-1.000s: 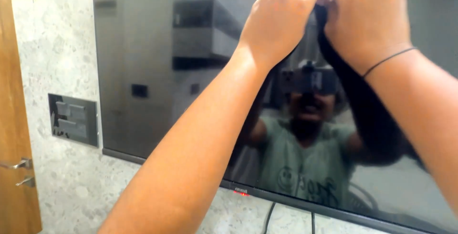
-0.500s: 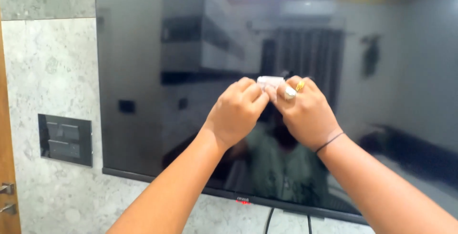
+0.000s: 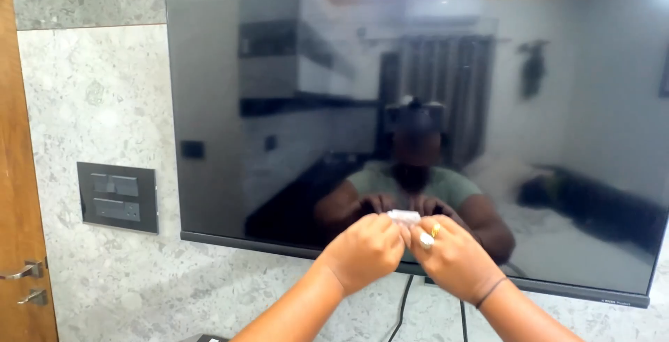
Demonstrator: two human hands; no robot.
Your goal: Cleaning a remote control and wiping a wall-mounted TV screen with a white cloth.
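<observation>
Left hand (image 3: 364,251) and right hand (image 3: 449,257) meet before the TV's (image 3: 418,105) lower edge, well right of the switch plate (image 3: 117,196). Fingers of both close on a small white piece (image 3: 404,216), pinched between them. Judged light, thin, likely pliable; best gripped at its two ends. Material unclear.

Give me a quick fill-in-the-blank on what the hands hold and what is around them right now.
1. Both hands, left hand and right hand, pinch one small ____ object.
2. Behind them hangs a dark television on a ____ wall.
3. The grey switch panel sits to the television's ____.
4. A thin band circles the ____ wrist.

Missing: white; stone; left; right
</observation>
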